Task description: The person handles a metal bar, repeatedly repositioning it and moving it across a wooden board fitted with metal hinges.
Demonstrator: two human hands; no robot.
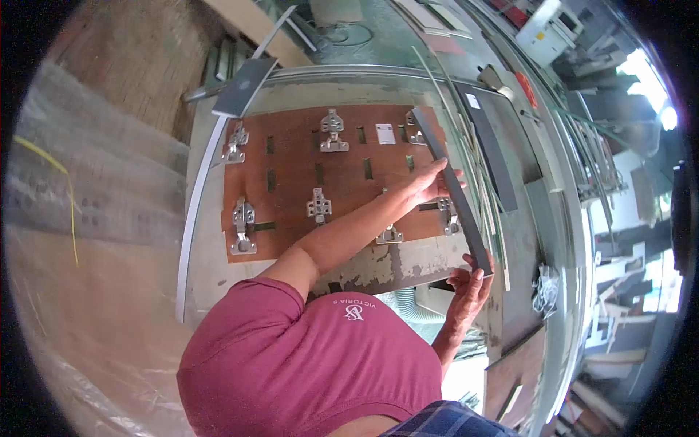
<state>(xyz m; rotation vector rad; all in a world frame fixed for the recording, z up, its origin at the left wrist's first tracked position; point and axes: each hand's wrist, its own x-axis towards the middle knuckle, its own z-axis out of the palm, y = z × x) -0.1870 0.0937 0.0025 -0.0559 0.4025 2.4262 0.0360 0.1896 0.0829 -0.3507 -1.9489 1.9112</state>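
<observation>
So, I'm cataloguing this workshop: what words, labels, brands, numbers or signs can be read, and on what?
"VICTORIA S": white lettering on the maroon cloth T-shirt.
"VS", apparently: white intertwined monogram, same T-shirt.
Too small to read: white rectangular label on the flat red-brown board.
Too small: white rectangular sticker on the long dark-grey board.
Too blurred: yellow mark on the boxy white machine.

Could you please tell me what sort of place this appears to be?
It is probably a furniture or cabinet workshop: metal hinges rest on a slotted reddish-brown board, and the person is holding a long dark strip.
</observation>
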